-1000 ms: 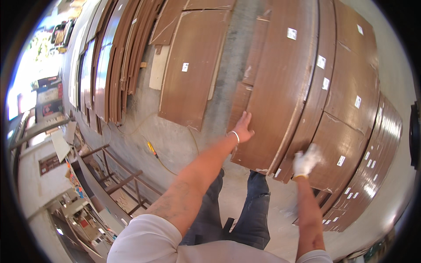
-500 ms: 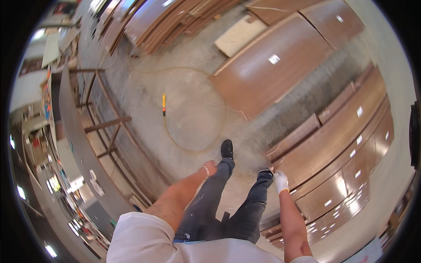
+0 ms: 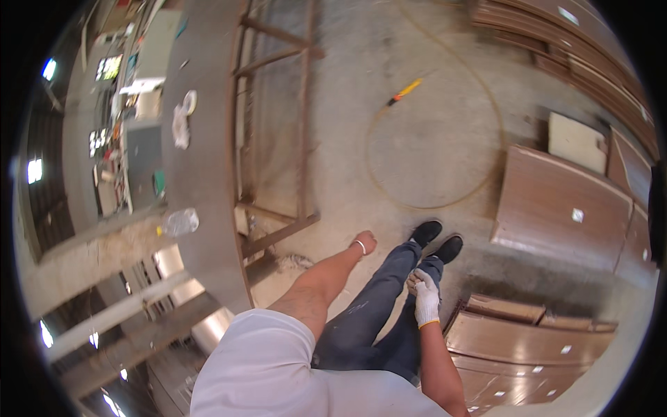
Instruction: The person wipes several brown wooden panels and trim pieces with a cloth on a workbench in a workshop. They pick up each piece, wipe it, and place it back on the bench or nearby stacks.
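Note:
My left hand (image 3: 367, 242), bare with a white band at the wrist, hangs beside my left leg with its fingers curled in, and nothing shows in it. My right hand (image 3: 425, 288) wears a white knitted glove with a yellow cuff edge. It hangs in front of my right leg, fingers folded, with no object visible in it. Nearest to it on the right is a low stack of brown panels (image 3: 521, 340). To the left of my left hand stands a brown metal frame (image 3: 303, 125) beside a long grey tabletop (image 3: 208, 153).
A thin hose (image 3: 501, 125) loops over the concrete floor, ending in a yellow and orange nozzle (image 3: 404, 92). More brown panels (image 3: 556, 208) lie at the right, with a pale board (image 3: 577, 142) behind. On the tabletop are a white ring (image 3: 190, 102), crumpled white cloth (image 3: 180, 128) and clear bottle (image 3: 182, 222).
My view has turned left, so the panels now lie farther right and the tabletop shows more fully. My feet are closer together. My right hand has come away from the panel stack.

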Tool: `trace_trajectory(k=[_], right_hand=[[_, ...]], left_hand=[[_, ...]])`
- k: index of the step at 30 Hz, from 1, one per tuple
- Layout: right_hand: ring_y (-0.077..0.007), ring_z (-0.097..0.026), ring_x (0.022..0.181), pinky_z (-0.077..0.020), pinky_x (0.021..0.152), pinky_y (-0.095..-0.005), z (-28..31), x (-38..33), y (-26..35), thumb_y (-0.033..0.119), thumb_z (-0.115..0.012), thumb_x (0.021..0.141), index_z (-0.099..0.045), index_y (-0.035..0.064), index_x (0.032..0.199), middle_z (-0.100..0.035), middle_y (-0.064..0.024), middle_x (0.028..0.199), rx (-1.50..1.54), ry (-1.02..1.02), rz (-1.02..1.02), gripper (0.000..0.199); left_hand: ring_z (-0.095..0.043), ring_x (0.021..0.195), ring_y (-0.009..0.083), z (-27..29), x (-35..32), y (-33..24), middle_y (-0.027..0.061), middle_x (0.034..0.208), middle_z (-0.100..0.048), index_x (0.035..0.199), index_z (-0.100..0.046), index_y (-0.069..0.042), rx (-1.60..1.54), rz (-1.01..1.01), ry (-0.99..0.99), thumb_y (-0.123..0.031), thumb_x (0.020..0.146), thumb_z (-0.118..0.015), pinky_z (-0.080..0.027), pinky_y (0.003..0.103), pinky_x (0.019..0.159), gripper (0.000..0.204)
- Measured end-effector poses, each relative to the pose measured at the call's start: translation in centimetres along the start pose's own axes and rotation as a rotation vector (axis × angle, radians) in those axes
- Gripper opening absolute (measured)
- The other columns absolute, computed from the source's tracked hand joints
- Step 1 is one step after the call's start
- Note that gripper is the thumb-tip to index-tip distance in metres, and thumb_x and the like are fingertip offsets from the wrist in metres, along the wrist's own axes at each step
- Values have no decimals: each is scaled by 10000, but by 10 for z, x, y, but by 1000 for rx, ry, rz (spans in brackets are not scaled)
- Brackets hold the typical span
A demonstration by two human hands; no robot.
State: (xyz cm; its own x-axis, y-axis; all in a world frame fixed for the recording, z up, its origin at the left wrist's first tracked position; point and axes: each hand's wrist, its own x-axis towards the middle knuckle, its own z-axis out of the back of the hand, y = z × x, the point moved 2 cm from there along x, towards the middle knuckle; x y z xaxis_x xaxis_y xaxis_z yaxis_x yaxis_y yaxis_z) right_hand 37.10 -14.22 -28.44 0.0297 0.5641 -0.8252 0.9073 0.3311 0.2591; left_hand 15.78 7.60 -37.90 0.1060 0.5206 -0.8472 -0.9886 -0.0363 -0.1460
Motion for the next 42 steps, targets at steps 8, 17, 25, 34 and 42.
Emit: trace_trajectory(k=[8,17,25,34,42], right_hand=[[-89,-368,666,-330,612,-255,-34,-33,39,91,-586,939,-482,134,868,-375,49,768,126,118,-256,133],[-136,-351,703,-360,669,-289,-37,4,94,132,-644,836,-391,183,838,-317,23,787,255,-200,-37,258],[-269,-635,1150,-477,1019,-356,-122,34,-72,191,-663,887,-503,-32,1405,-653,-135,1210,174,-230,-214,586],[-283,-663,1181,-489,1064,-372,-150,85,-75,6,-454,915,-497,-67,1450,-633,-207,1350,-88,-223,-231,541],[-299,-593,1267,-500,1065,-433,-206,157,154,147,-695,937,-193,51,1632,-459,-249,1523,-185,-368,488,863]], left_hand=[[-679,1075,393,13,-80,7,234,1107,-722,1095,-734,-26,-195,37,-68,-207,910,-591,-527,439,971,295],[-718,992,377,112,34,12,231,1019,-740,1061,-738,-27,-536,11,-274,-174,923,-618,-563,413,886,235],[-627,1227,382,139,328,22,191,1301,-662,1243,-619,-79,155,90,-99,-222,921,-646,-525,497,1016,353],[-691,1013,399,172,444,-64,187,1038,-724,1082,-653,-63,3,-23,-350,-230,926,-673,-567,498,890,229],[-683,869,178,175,82,-169,79,939,-672,1024,-561,-35,-1047,-376,513,-92,989,-632,-583,355,815,98]])
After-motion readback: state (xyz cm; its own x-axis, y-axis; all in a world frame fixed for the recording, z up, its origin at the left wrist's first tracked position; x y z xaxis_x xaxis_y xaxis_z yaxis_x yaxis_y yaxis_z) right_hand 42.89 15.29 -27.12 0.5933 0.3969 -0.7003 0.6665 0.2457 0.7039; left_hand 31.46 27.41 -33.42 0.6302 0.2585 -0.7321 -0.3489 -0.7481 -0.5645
